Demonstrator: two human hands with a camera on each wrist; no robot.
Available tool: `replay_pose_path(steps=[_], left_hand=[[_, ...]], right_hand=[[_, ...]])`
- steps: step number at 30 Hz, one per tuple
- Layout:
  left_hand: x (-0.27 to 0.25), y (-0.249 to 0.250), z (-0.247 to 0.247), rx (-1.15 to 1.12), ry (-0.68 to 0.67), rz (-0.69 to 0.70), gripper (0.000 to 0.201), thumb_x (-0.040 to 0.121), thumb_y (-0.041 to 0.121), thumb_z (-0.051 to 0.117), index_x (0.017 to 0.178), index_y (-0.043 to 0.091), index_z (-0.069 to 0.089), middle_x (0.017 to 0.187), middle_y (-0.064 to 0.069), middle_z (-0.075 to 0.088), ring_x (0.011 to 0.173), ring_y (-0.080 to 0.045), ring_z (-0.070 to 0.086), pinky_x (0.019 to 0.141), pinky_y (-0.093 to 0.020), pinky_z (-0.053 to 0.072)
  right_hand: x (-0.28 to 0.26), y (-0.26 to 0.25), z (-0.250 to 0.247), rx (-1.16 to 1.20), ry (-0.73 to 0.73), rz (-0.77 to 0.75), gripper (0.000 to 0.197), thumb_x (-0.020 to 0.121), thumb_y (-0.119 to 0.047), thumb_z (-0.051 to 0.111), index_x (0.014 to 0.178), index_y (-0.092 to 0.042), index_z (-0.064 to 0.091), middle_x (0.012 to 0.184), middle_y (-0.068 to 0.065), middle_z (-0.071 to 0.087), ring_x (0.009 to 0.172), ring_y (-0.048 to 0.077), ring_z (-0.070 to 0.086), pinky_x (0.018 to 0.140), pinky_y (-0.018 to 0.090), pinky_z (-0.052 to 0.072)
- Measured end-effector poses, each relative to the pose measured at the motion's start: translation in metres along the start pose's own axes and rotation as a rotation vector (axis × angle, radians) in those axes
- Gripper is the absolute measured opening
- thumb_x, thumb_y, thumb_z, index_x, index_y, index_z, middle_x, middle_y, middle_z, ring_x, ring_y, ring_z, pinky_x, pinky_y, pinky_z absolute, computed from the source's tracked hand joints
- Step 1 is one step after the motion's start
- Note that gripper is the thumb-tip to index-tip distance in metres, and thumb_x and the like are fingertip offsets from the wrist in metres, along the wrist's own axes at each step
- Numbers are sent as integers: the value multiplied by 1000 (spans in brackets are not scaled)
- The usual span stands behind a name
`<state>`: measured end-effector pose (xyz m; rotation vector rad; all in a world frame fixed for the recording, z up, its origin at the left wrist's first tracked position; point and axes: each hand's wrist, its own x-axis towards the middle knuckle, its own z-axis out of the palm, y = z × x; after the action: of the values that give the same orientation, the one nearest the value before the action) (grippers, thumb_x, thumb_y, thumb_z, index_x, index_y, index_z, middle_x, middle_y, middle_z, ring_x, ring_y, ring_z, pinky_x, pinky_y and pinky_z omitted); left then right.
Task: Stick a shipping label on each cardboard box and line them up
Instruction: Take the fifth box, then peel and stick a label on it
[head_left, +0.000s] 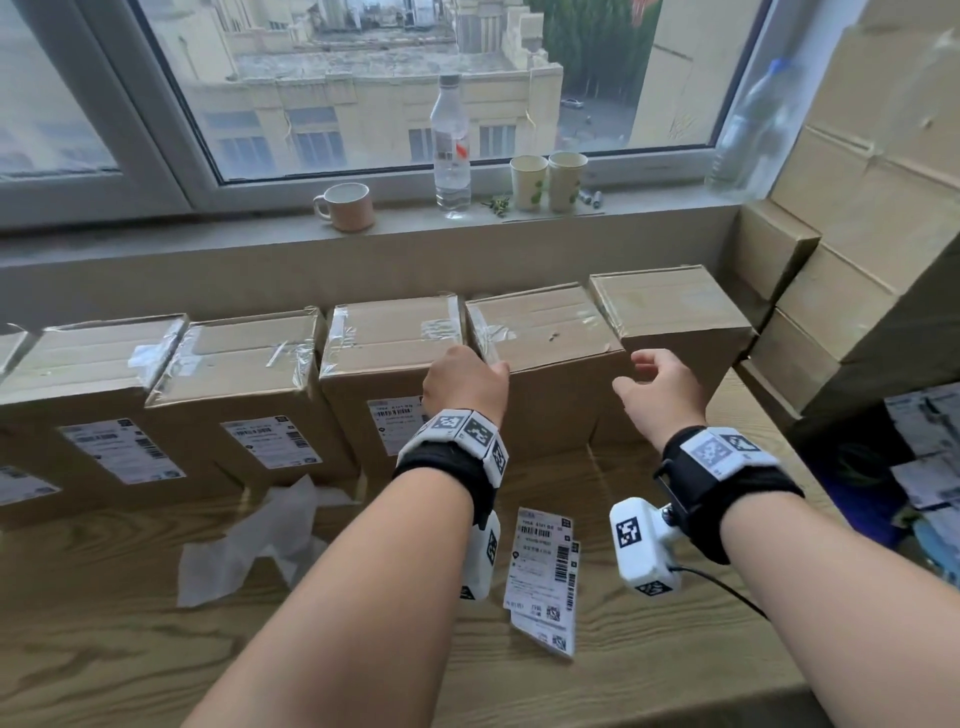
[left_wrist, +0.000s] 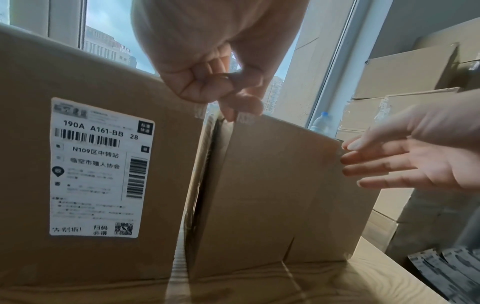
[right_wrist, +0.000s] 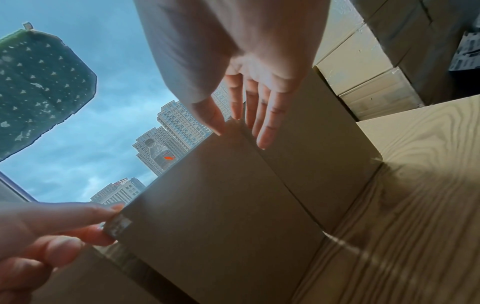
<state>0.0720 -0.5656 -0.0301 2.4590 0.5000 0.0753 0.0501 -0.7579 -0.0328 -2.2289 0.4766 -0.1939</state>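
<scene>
A row of cardboard boxes stands against the wall below the window. The third box (head_left: 384, 353) carries a white shipping label (left_wrist: 101, 168). Beside it on the right is a plain box (head_left: 545, 358) with no label on its front (left_wrist: 272, 195). My left hand (head_left: 488, 371) pinches that plain box's top left corner (left_wrist: 233, 107), thumb and fingers curled on the taped edge (right_wrist: 116, 222). My right hand (head_left: 652, 366) hovers at the box's right front edge with fingers straight and spread (right_wrist: 249, 107), holding nothing. Loose labels (head_left: 543, 566) lie on the wooden table (head_left: 156, 649) between my forearms.
Crumpled white backing paper (head_left: 249, 540) lies left of my left arm. A mug (head_left: 345, 207), a water bottle (head_left: 451, 140) and two paper cups (head_left: 548, 182) stand on the sill. Stacked cartons (head_left: 857, 234) and a pile of labels (head_left: 924, 447) crowd the right side.
</scene>
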Motion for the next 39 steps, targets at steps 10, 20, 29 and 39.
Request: replay_pose_path(steps=[10,20,29,39], left_hand=[[-31,-8,-14,135,-59,206,30,85,41,57,91,13,68,96,-6,69,95,-28,63,81,-33,47],[-55,-13,-36,-61,-6,262,24,88,41,56,75,20,58,82,1,62,89,-23,59,75,-28,39],[-80,-7,-62,-310,-42,386,36,87,54,59,82,21,46,73,10,50,74,-16,52,73,-33,44],[-80,-42,-84,-514,-126,220,48,76,43,76,67,20,35,67,3,43,63,-17,43,59,-29,41]], right_hand=[[-8,6,1,-54,-90,78,50,75,-7,72,123,-13,60,118,8,66,112,27,59,86,24,41],[-25,1,-20,85,7,20,41,70,-2,68,107,-19,65,108,3,69,106,22,63,92,29,49],[-57,-29,-53,122,205,-40,20,81,-25,63,98,-14,62,89,0,62,88,25,60,77,28,43],[-91,-40,-49,-21,82,-64,36,83,-50,65,71,-16,61,75,1,63,80,25,58,72,28,39]])
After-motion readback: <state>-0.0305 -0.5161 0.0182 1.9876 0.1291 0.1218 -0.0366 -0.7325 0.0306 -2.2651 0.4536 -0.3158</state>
